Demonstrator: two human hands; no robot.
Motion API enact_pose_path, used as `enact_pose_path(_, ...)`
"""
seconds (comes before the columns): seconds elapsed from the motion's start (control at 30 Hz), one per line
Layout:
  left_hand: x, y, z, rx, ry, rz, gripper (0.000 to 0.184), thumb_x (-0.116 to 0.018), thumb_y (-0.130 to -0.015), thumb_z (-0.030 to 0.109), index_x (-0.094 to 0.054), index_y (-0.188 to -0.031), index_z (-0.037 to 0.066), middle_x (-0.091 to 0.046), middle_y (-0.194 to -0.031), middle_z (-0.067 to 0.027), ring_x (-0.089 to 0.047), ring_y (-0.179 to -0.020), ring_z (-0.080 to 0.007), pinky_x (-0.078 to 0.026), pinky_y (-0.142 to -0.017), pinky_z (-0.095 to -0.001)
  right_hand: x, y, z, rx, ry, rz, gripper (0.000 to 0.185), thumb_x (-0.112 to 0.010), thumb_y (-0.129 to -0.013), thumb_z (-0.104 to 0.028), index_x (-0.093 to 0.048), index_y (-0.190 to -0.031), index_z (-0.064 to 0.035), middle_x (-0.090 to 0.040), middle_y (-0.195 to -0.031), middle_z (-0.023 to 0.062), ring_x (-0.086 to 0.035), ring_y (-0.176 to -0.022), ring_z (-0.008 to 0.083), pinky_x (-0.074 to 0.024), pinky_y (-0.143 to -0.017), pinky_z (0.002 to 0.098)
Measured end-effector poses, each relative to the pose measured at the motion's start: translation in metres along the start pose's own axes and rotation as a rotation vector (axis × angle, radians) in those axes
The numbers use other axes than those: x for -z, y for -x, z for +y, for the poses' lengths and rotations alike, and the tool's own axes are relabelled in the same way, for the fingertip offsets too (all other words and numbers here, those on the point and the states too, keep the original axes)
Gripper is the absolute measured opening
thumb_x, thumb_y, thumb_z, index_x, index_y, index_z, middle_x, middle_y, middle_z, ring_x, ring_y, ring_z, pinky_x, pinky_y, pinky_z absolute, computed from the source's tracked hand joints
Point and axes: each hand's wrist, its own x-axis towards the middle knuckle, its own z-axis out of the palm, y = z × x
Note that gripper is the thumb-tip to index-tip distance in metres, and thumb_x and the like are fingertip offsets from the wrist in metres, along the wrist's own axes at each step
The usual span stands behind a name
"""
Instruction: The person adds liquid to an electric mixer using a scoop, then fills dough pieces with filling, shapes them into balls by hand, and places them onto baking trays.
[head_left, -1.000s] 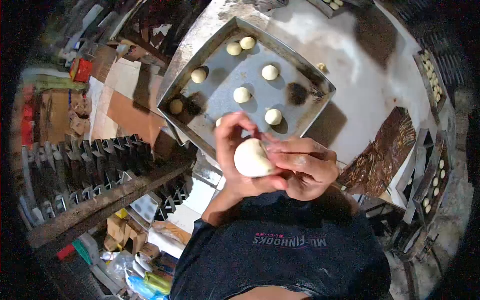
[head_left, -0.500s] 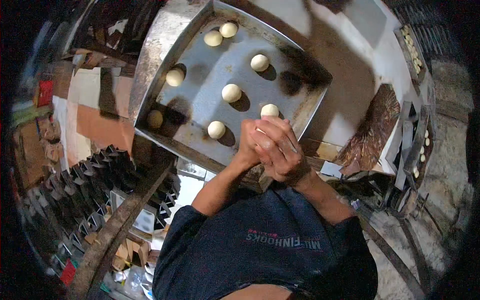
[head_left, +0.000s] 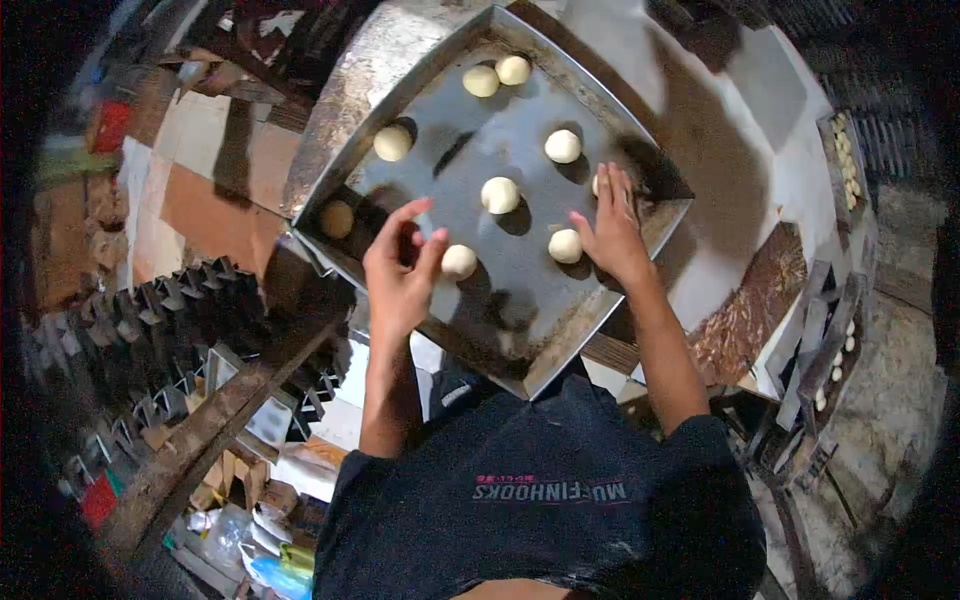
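Note:
A square metal tray [head_left: 550, 312] lies in front of me with several round, pale dough balls on it. My left hand [head_left: 398, 268] is over the tray's near left side, fingers bent and apart with nothing between them, close beside one dough ball [head_left: 459, 262]. Toward the right corner, my right hand [head_left: 618, 232] has its fingers stretched out over another dough ball [head_left: 596, 186], which they partly hide. Just left of its thumb sits a dough ball [head_left: 565, 246]. Another dough ball [head_left: 500, 195] rests mid-tray, and one [head_left: 337, 219] lies in shadow at the left corner.
Narrow trays of small dough pieces [head_left: 845, 165] stand along the far right. Dark metal pieces [head_left: 150, 310] are stacked at the left. A wooden beam [head_left: 225, 425] runs below them, near plastic bags [head_left: 235, 535]. Cardboard [head_left: 225, 180] covers the surface beyond the tray's left side.
My hands were clasped together over the tray's near side; now they are apart. My right hand has moved out to a dough ball by the right corner, my left hand to the left.

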Motion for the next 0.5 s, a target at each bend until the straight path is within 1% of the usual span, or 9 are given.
enact_pose_path(0.1, 0.019, -0.003, 0.0, -0.025, -0.183, 0.134, 0.037, -0.066, -0.086, 0.012, -0.055, -0.119, -0.001, -0.046, -0.074, 0.0037, -0.041, -0.064, -0.0042, -0.036, -0.058, -0.0176, 0.009, -0.001, -0.005, -0.003, 0.117, -0.085, 0.079, -0.063, -0.084, -0.025, -0.017, -0.145, -0.0043, -0.022, -0.147, 0.0241, -0.018, -0.137, 0.0418, -0.021, -0.11, 0.0511)
enact_pose_path(0.13, 0.021, -0.008, 0.001, -0.103, -0.34, 0.136, 0.046, -0.068, -0.085, 0.017, -0.053, -0.123, -0.003, -0.05, -0.073, -0.0008, -0.045, -0.063, -0.0094, -0.041, -0.06, -0.0224, 0.023, -0.002, -0.016, -0.044, 0.112, -0.112, 0.071, -0.063, -0.084, -0.023, -0.028, -0.142, -0.004, -0.024, -0.146, 0.0238, -0.019, -0.137, 0.0406, -0.0204, -0.11, 0.0521)
enact_pose_path(0.17, 0.023, -0.017, 0.007, -0.254, -0.53, 0.157, 0.05, -0.067, -0.085, 0.025, -0.053, -0.123, -0.004, -0.056, -0.072, -0.0091, -0.053, -0.062, -0.019, -0.046, -0.064, -0.0296, 0.032, -0.001, -0.02, -0.039, 0.092, -0.08, 0.071, -0.063, -0.084, -0.023, -0.028, -0.142, -0.004, -0.024, -0.146, 0.0238, -0.019, -0.137, 0.0406, -0.0204, -0.11, 0.0521)
enact_pose_path(0.23, 0.034, -0.053, 0.006, -0.175, -0.813, 0.087, 0.057, -0.065, -0.084, 0.039, -0.056, -0.119, -0.006, -0.063, -0.081, -0.019, -0.062, -0.074, -0.0309, -0.049, -0.07, -0.0373, 0.054, 0.004, -0.023, 0.148, 0.057, 0.413, 0.058, -0.064, -0.081, -0.022, -0.045, -0.133, -0.0051, -0.027, -0.145, 0.0215, -0.021, -0.134, 0.0427, -0.0202, -0.109, 0.054)
enact_pose_path(0.3, 0.034, -0.097, -0.007, -0.028, -1.044, 0.121, 0.062, -0.062, -0.082, 0.05, -0.063, -0.104, -0.008, -0.065, -0.087, -0.025, -0.064, -0.085, -0.0382, -0.05, -0.073, -0.0432, 0.079, 0.027, -0.038, 0.197, -0.116, 0.614, 0.04, -0.061, -0.08, -0.014, -0.055, -0.118, -0.0032, -0.037, -0.138, 0.022, -0.035, -0.127, 0.042, -0.0273, -0.107, 0.0497)
enact_pose_path(0.33, 0.029, -0.124, -0.015, 0.146, -1.111, 0.068, 0.066, -0.06, -0.08, 0.057, -0.066, -0.087, -0.008, -0.065, -0.087, -0.0279, -0.064, -0.085, -0.0406, -0.051, -0.073, -0.046, 0.087, 0.046, -0.043, 0.104, -0.17, 0.545, 0.037, -0.06, -0.081, -0.015, -0.056, -0.116, -0.0021, -0.04, -0.134, 0.0227, -0.039, -0.125, 0.041, -0.0305, -0.105, 0.0491)
enact_pose_path(0.37, 0.018, -0.128, -0.022, -0.022, -1.072, 0.235, 0.065, -0.059, -0.079, 0.056, -0.066, -0.075, -0.008, -0.064, -0.081, -0.0288, -0.064, -0.079, -0.0418, -0.051, -0.072, -0.0475, 0.081, 0.063, -0.042, 0.109, -0.335, 0.558, 0.033, -0.06, -0.082, -0.015, -0.058, -0.112, -0.0011, -0.042, -0.13, 0.0231, -0.041, -0.123, 0.04, -0.0329, -0.104, 0.0481)
enact_pose_path(0.43, 0.005, -0.155, -0.056, -0.18, -1.12, 0.424, 0.053, -0.061, -0.076, 0.045, -0.065, -0.083, -0.007, -0.064, -0.086, -0.0298, -0.064, -0.081, -0.0426, -0.052, -0.074, -0.0474, 0.091, 0.092, -0.048, 0.136, -0.445, 0.525, 0.029, -0.062, -0.08, -0.015, -0.061, -0.105, -0.0002, -0.047, -0.124, 0.0233, -0.05, -0.113, 0.0402, -0.0402, -0.098, 0.0463)
enact_pose_path(0.5, -0.024, -0.133, -0.026, -0.077, -1.059, 0.431, 0.051, -0.058, -0.079, 0.044, -0.065, -0.088, -0.006, -0.064, -0.081, -0.026, -0.063, -0.084, -0.0427, -0.05, -0.08, -0.0484, 0.068, 0.109, -0.032, 0.17, -0.564, 0.521, 0.026, -0.063, -0.075, -0.014, -0.064, -0.099, -0.0031, -0.052, -0.11, 0.0198, -0.056, -0.095, 0.0329, -0.0464, -0.083, 0.0417)
